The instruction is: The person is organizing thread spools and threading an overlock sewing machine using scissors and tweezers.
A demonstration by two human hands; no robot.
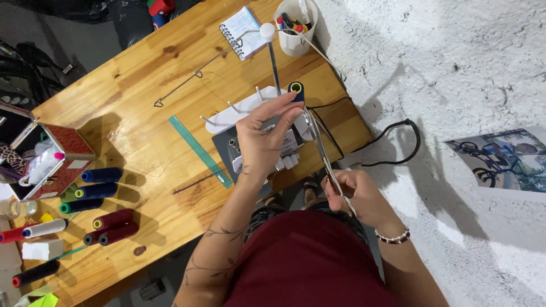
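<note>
Landmark: white thread stand [244, 111] on the wooden table [142, 91].
Loose spools [101, 190]: lying well to the left of the stand.
Green ruler [200, 150]: just left of the stand.
Left hand [263, 136]: over the stand, fingertips pinching a dark blue thread spool [296, 89] at the stand's right end.
Right hand [357, 193]: right of the stand, closed around long metal scissors [324, 150] pointing toward the spool.
</note>
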